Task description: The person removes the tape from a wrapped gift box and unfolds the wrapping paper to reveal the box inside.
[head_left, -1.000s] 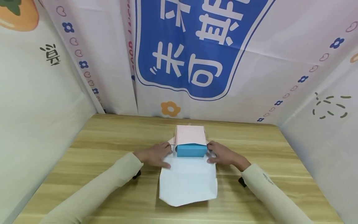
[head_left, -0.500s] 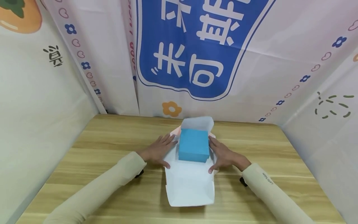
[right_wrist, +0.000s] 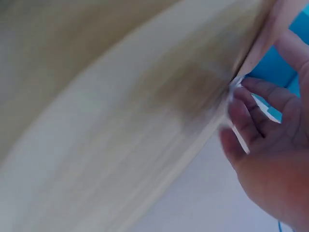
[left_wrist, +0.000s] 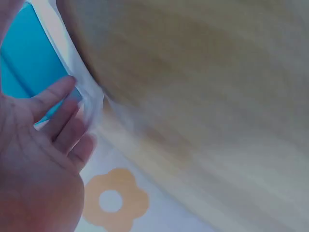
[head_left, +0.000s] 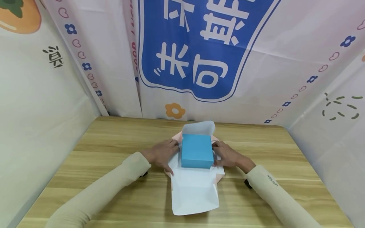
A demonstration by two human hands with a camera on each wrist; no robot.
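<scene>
A blue box [head_left: 197,150] sits on an unfolded pink carton [head_left: 194,198] whose white inner side faces up. The back flap [head_left: 198,128] stands raised behind the blue box. At the carton's left side, my left hand [head_left: 163,155] has its fingertips at the side flap, with the thumb spread toward the front. In the left wrist view, the fingers [left_wrist: 62,113] reach along the white flap edge [left_wrist: 72,60] beside the blue box. My right hand [head_left: 228,155] touches the carton's right side, fingers bent. In the right wrist view, its fingertips [right_wrist: 236,104] meet the flap's edge.
The wooden table [head_left: 114,139] extends around the carton. Printed white cloth [head_left: 256,88] with a large blue sign hangs right behind the table, and cloth walls enclose the left and right sides.
The pink top flap that covered the blue box has swung back, exposing the box. The hands spread flat on the side flaps, then their fingers bent in at the edges.
</scene>
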